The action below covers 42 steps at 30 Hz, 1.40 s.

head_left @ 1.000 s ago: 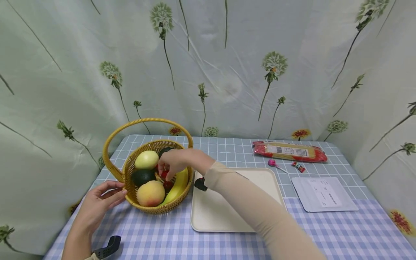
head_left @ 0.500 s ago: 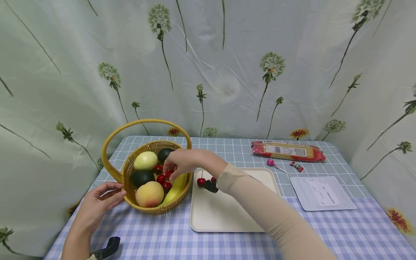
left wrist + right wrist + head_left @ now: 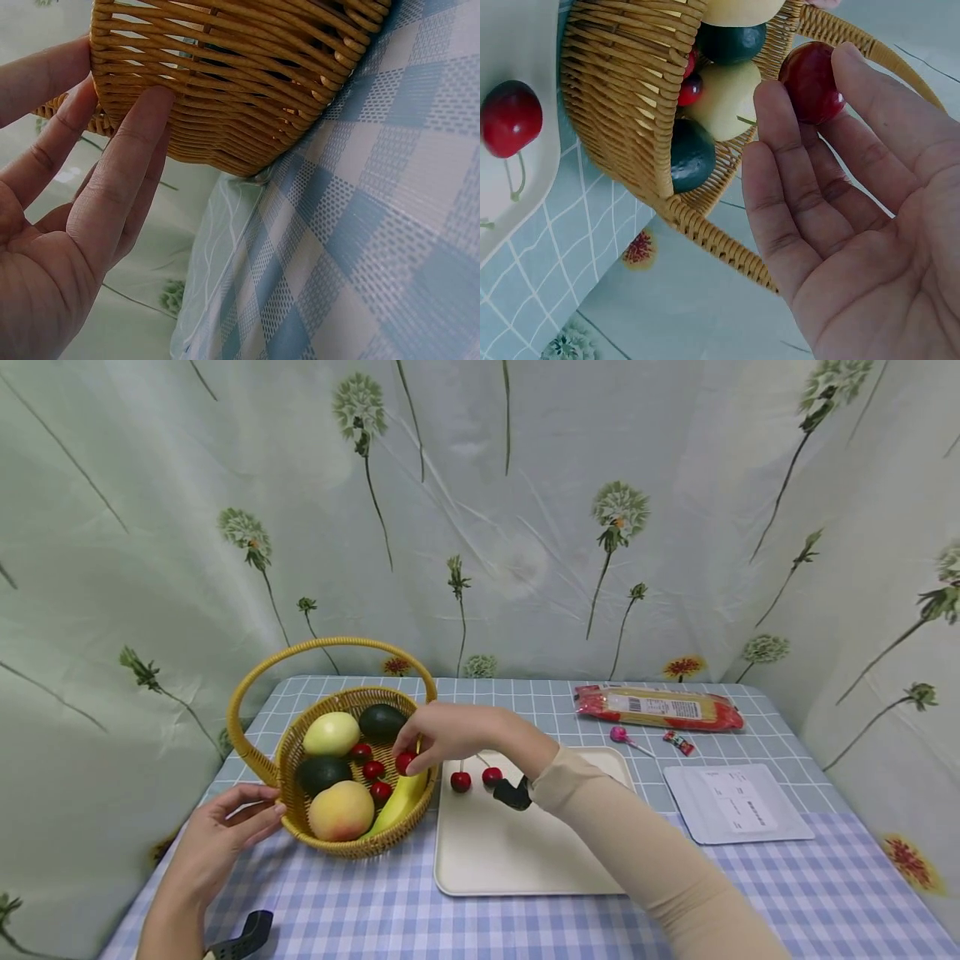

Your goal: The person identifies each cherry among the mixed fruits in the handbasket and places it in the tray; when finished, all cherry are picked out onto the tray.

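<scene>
My right hand (image 3: 450, 735) pinches a dark red cherry (image 3: 810, 82) between thumb and fingertips, above the right side of the yellow wicker basket (image 3: 352, 850). With fairly straight fingers, my left hand (image 3: 232, 827) touches the basket's outer left side near the handle's foot. Inside the basket lie a peach (image 3: 341, 811), a banana (image 3: 397, 806), a pale yellow-green fruit (image 3: 332, 733), two dark green fruits, one of them a dark oval (image 3: 382, 723) at the back, and several red cherries, such as a cherry (image 3: 381, 792) beside the banana.
Right of the basket is a cream tray (image 3: 517, 860) with two stemmed cherries, one a cherry (image 3: 461, 782) near its left edge. Farther right lie a pasta packet (image 3: 660, 707), a pink lollipop (image 3: 618, 734), a wrapped candy (image 3: 678, 743) and a silver pouch (image 3: 735, 803).
My right hand has lifted a cherry from among the fruit and moved right, toward the basket's rim. Cherries on the tray have come into sight. My left hand stays at the basket's side.
</scene>
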Each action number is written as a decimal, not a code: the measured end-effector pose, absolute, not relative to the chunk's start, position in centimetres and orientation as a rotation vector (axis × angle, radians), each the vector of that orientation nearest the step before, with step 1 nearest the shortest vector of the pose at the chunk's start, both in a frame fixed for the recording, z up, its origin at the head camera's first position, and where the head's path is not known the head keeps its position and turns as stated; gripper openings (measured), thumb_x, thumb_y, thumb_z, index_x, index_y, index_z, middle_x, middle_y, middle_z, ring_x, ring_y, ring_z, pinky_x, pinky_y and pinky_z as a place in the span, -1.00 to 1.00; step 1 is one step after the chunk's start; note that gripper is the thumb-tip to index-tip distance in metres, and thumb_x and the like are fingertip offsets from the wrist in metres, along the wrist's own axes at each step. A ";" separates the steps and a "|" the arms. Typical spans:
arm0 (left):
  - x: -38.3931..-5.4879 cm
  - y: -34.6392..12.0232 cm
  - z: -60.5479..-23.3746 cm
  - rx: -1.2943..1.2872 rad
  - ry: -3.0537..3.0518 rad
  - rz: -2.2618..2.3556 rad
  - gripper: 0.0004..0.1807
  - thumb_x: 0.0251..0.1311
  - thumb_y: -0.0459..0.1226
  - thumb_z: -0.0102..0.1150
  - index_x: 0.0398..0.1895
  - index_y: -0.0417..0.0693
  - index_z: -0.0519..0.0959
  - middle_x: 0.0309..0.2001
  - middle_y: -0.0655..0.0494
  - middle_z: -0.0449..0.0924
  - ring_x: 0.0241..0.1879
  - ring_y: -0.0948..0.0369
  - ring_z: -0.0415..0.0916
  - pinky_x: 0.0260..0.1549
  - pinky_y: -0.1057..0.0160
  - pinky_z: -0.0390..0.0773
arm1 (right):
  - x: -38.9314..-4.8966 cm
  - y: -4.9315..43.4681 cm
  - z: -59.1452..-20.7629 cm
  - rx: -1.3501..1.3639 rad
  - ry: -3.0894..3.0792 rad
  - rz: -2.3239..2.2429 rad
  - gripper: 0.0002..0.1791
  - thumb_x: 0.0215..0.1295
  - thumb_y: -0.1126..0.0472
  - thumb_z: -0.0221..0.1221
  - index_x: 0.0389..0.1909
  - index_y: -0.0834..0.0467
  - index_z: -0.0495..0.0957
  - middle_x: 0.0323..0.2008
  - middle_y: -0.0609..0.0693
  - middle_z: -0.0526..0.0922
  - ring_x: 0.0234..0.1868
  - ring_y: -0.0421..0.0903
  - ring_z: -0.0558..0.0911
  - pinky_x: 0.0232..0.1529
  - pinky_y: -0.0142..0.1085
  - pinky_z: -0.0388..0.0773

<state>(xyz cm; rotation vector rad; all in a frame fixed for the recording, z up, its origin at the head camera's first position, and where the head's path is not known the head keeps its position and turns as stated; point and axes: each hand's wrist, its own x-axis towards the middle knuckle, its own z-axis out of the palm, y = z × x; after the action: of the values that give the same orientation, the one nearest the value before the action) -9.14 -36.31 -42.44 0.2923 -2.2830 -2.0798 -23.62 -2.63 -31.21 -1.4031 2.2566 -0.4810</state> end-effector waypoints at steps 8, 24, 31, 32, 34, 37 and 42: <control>-9.2 -36.8 -42.9 0.301 -2.270 -2.096 -0.81 0.36 -0.47 0.38 -0.04 -0.10 0.74 -0.08 0.38 0.66 -0.13 0.47 0.72 -0.17 0.40 0.79 | -23.5 -0.4 -31.1 -1.328 2.243 -0.612 -0.59 0.48 0.12 0.38 0.27 0.16 0.70 0.05 -0.03 0.81 -0.07 -0.25 0.74 0.03 -0.47 0.69; -9.2 -36.7 -42.9 0.356 -2.312 -2.066 -0.82 0.35 -0.42 0.42 -0.03 -0.09 0.73 -0.09 0.40 0.64 -0.13 0.46 0.72 -0.17 0.41 0.79 | -24.6 5.6 -32.9 -1.137 2.278 -0.767 -0.64 0.45 0.15 0.40 0.19 0.15 0.72 -0.06 -0.07 0.80 -0.09 -0.22 0.76 -0.02 -0.41 0.72; -9.3 -36.6 -42.8 0.355 -2.314 -2.068 -0.81 0.35 -0.42 0.42 -0.02 -0.09 0.73 -0.09 0.39 0.63 -0.12 0.45 0.71 -0.16 0.41 0.78 | -25.0 8.4 -33.9 -1.029 2.341 -0.796 -0.65 0.43 0.15 0.42 0.18 0.13 0.72 -0.02 -0.04 0.77 -0.09 -0.20 0.74 -0.02 -0.37 0.72; -9.3 -36.6 -42.8 0.357 -2.318 -2.063 -0.81 0.35 -0.41 0.43 -0.02 -0.09 0.73 -0.09 0.39 0.63 -0.13 0.45 0.71 -0.16 0.41 0.78 | -25.1 8.7 -34.0 -1.024 2.350 -0.796 -0.65 0.43 0.14 0.42 0.18 0.13 0.72 -0.02 -0.04 0.77 -0.09 -0.20 0.73 -0.03 -0.36 0.72; -9.3 -36.5 -42.7 0.356 -2.323 -2.056 -0.81 0.35 -0.41 0.43 -0.03 -0.08 0.73 -0.09 0.39 0.63 -0.13 0.45 0.71 -0.16 0.42 0.78 | -25.2 9.4 -34.3 -1.013 2.366 -0.796 -0.64 0.42 0.14 0.43 0.17 0.12 0.73 -0.03 -0.05 0.77 -0.09 -0.20 0.73 -0.03 -0.35 0.72; -9.3 -36.5 -42.6 0.345 -2.321 -2.053 -0.82 0.35 -0.42 0.43 -0.03 -0.09 0.73 -0.10 0.40 0.63 -0.13 0.46 0.72 -0.17 0.42 0.78 | -25.3 10.3 -34.9 -1.010 2.375 -0.804 -0.65 0.41 0.13 0.43 0.15 0.12 0.73 -0.05 -0.06 0.78 -0.10 -0.19 0.72 -0.04 -0.35 0.72; -9.3 -36.4 -42.5 0.319 -2.306 -2.066 -0.83 0.36 -0.43 0.41 -0.04 -0.11 0.73 -0.10 0.39 0.64 -0.13 0.45 0.72 -0.17 0.42 0.78 | -25.6 11.5 -35.9 -1.006 2.373 -0.822 -0.66 0.41 0.12 0.43 0.13 0.13 0.74 -0.08 -0.07 0.79 -0.11 -0.20 0.72 -0.04 -0.35 0.71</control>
<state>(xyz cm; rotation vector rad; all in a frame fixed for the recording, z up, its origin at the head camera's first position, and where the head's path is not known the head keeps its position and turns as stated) -9.26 -36.41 -42.54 0.3189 -2.3064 -2.0658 -25.56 11.49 -35.93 -1.0055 2.3728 -0.8219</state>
